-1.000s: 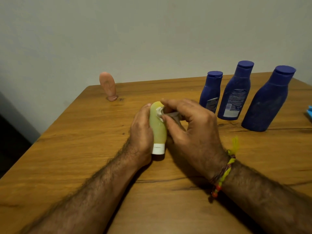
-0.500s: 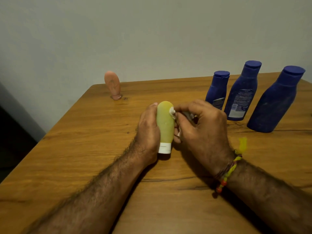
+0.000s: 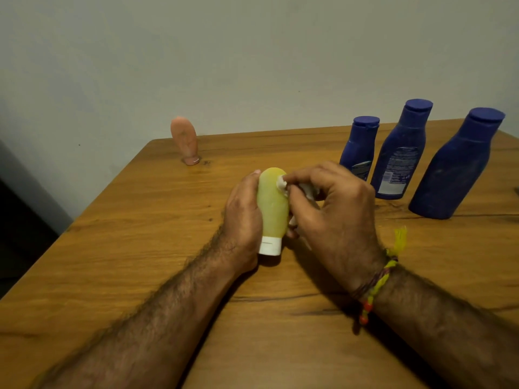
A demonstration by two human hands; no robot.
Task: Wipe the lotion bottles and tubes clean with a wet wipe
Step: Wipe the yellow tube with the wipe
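Note:
A yellow-green tube [image 3: 273,209] with a white cap stands cap-down at the middle of the wooden table [image 3: 140,248]. My left hand [image 3: 243,220] grips it from the left side. My right hand [image 3: 334,217] pinches a crumpled white wet wipe [image 3: 282,184] and presses it against the tube's upper right side. Three dark blue lotion bottles stand at the back right: a small one [image 3: 359,148], a middle one [image 3: 400,153] with its label showing, and a large one [image 3: 456,167]. A peach tube [image 3: 185,140] stands cap-down at the back left.
A plain wall runs right behind the table's far edge. The table's left edge drops off into a dark gap. A small dark thing [image 3: 516,189] shows at the right frame border.
The wipe has stayed on the tube's upper part, shifting slightly over its right side. My view has drifted a little. The other bottles stand as before.

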